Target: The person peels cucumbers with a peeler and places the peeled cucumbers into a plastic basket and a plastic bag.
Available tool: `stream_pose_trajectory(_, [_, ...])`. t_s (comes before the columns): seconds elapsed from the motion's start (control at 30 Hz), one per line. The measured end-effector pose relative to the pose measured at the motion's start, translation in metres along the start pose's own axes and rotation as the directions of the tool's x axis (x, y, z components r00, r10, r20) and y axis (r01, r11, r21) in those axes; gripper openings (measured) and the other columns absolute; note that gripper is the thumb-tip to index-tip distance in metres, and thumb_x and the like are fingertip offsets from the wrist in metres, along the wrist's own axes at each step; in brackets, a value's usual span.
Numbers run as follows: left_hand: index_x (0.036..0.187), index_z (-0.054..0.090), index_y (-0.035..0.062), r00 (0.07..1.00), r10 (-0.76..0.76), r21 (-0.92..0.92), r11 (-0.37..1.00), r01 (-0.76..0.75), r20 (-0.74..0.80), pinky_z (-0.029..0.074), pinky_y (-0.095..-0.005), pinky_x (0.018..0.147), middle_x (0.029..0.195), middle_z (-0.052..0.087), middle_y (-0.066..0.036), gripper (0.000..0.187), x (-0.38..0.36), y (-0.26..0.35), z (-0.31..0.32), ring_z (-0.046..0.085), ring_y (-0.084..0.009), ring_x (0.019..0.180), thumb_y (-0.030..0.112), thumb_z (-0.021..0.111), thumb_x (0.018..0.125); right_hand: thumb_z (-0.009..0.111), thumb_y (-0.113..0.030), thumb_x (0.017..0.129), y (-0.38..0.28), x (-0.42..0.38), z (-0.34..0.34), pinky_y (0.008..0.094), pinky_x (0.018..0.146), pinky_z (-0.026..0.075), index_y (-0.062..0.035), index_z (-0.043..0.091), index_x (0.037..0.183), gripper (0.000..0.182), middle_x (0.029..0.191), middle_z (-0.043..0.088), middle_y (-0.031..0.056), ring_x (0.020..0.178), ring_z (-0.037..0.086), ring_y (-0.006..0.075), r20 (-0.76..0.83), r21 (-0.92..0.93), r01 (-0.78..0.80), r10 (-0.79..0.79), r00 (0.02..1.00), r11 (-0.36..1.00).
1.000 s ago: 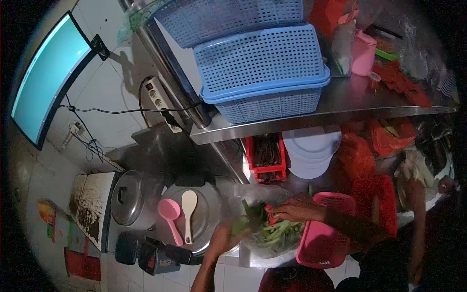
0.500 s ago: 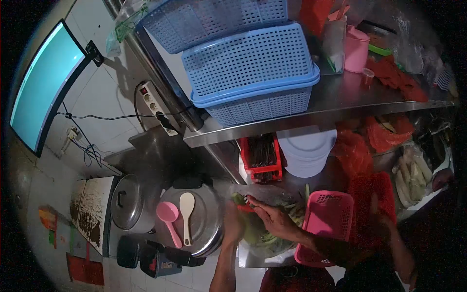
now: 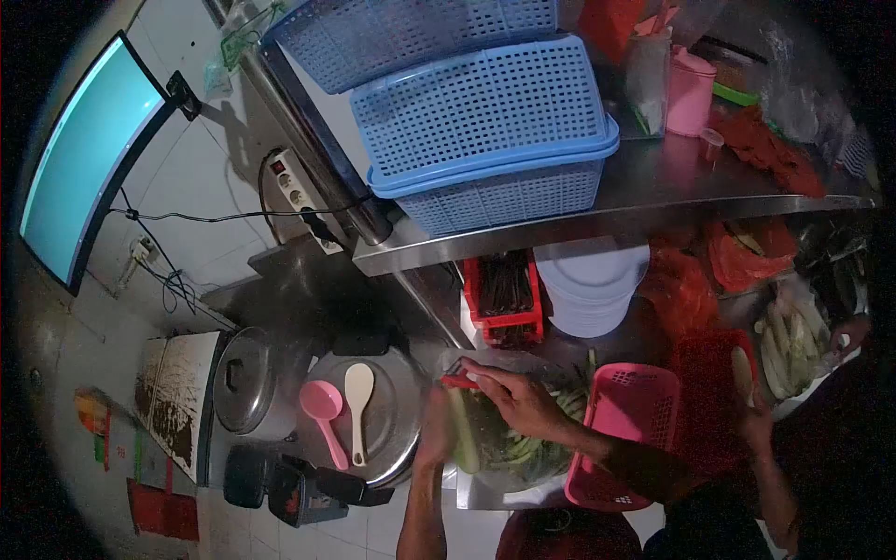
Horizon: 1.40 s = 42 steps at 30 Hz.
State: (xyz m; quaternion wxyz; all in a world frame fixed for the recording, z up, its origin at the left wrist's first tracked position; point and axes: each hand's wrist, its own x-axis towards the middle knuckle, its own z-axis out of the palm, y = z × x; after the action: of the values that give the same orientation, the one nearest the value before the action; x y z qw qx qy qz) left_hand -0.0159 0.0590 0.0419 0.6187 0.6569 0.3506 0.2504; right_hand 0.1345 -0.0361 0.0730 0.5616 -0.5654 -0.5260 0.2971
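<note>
Near the middle bottom, my left hand [image 3: 436, 425] is closed round a pale green cucumber [image 3: 463, 437]; motion smears the fingers a little. My right hand [image 3: 523, 399] grips a peeler with a red handle [image 3: 457, 379], close to the cucumber's upper end. Beneath both hands is a clear bowl or bag [image 3: 523, 481] with green peels and long green pieces in it. A pink basket [image 3: 623, 420] stands just right of it, partly behind my right forearm.
Another person's hand [image 3: 754, 422] holds a pale, long vegetable [image 3: 742, 373] over a red basket [image 3: 695, 373]. A bag of similar vegetables [image 3: 789, 341] lies far right. Left is a lidded pot [image 3: 392, 392] with two spoons on it. A steel shelf [image 3: 560, 229] carrying blue baskets [image 3: 476, 112] overhangs the worktop.
My right hand and the peeler have shifted slightly left and up. More of the cucumber shows below the peeler. The other person's hand now shows a pale vegetable.
</note>
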Motion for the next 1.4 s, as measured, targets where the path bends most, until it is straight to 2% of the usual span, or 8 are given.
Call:
stream_pose_trajectory(0.1, [0.104,0.052,0.0039,0.992,-0.061,-0.107,0.993,0.049,-0.109,0.046,-0.0302,0.068,0.096,0.056,-0.008,0.054,0.000,0.009,0.007,0.055,-0.0148,0.082,0.049,0.022,0.097,0.046,-0.014,0.094,0.006,-0.006,0.014,0.0294,0.085,0.044,-0.0006,0.049,0.125,0.033,0.116,0.059,0.0181,0.104,0.059,0.0238,-0.073,0.017,0.153,-0.151,0.986,0.988])
stream_pose_trajectory(0.3, [0.114,0.051,0.0063,0.919,-0.130,-0.338,0.941,-0.004,-0.372,0.044,-0.0304,0.071,0.091,0.055,-0.006,0.068,0.020,-0.013,-0.014,0.053,-0.0164,0.080,0.066,0.029,0.088,0.049,-0.008,0.092,0.037,-0.125,0.022,0.0273,0.085,0.043,-0.0053,0.047,0.129,0.037,0.123,0.056,0.0109,0.096,0.056,0.0151,0.388,-0.080,-0.235,0.247,0.888,0.969])
stream_pose_trajectory(0.4, [0.113,0.052,0.0060,0.938,-0.146,-0.249,0.966,0.067,-0.314,0.045,-0.0310,0.072,0.091,0.055,-0.006,0.065,0.015,-0.010,-0.017,0.053,-0.0164,0.082,0.064,0.033,0.088,0.048,-0.008,0.092,0.035,-0.110,0.018,0.0260,0.090,0.041,-0.0035,0.046,0.129,0.037,0.132,0.049,0.0114,0.113,0.051,0.0159,0.241,0.295,-0.353,0.288,0.927,0.888])
stream_pose_trajectory(0.67, [0.113,0.052,0.0057,0.979,0.199,0.100,0.976,-0.194,-0.050,0.045,-0.0318,0.073,0.098,0.057,-0.008,0.053,0.002,-0.007,0.003,0.055,-0.0166,0.083,0.051,0.031,0.095,0.045,-0.015,0.095,0.008,-0.001,0.002,0.0260,0.092,0.040,-0.0020,0.047,0.127,0.035,0.127,0.052,0.0141,0.114,0.051,0.0157,-0.005,0.075,0.062,-0.062,0.998,0.995])
stream_pose_trajectory(0.9, [0.096,0.054,0.0079,0.834,-0.101,-0.309,0.947,-0.087,-0.542,0.048,-0.0326,0.061,0.079,0.057,-0.006,0.054,0.026,0.006,-0.004,0.057,-0.0181,0.068,0.057,0.032,0.092,0.047,-0.010,0.094,0.059,-0.131,0.035,0.0238,0.080,0.042,-0.0059,0.046,0.130,0.036,0.121,0.057,0.0118,0.095,0.052,0.0103,0.329,0.130,-0.164,0.114,0.937,0.978])
stream_pose_trajectory(1.03, [0.106,0.051,0.0099,0.789,-0.247,-0.465,0.884,-0.054,-0.562,0.046,-0.0303,0.064,0.085,0.052,-0.005,0.060,0.020,0.011,-0.007,0.054,-0.0164,0.075,0.064,0.036,0.087,0.048,-0.013,0.095,0.045,-0.126,0.028,0.0201,0.069,0.041,-0.0075,0.043,0.133,0.039,0.126,0.053,0.0065,0.080,0.051,0.0063,0.076,0.415,-0.222,0.209,0.975,0.882])
stream_pose_trajectory(1.17, [0.120,0.045,0.0045,0.902,0.124,-0.737,0.536,-0.412,-0.413,0.051,-0.0337,0.072,0.101,0.057,-0.010,0.051,0.004,0.010,0.008,0.056,-0.0195,0.082,0.048,0.039,0.094,0.052,-0.023,0.094,0.018,-0.103,-0.003,0.0188,0.069,0.038,-0.0085,0.035,0.138,0.050,0.086,0.053,-0.0027,0.075,0.043,0.0054,0.036,0.330,-0.230,0.231,0.972,0.916])
stream_pose_trajectory(1.4, [0.088,0.063,0.0107,0.950,-0.312,-0.845,0.508,0.166,-0.002,0.045,-0.0449,0.086,0.075,0.061,-0.004,0.039,-0.017,0.004,0.010,0.056,-0.0207,0.069,0.048,0.050,0.088,0.047,-0.010,0.094,0.005,-0.124,-0.028,0.0183,0.072,0.039,-0.0081,0.029,0.141,0.050,0.089,0.051,0.0021,0.079,0.045,0.0042,0.116,0.194,-0.331,0.313,0.943,0.924])
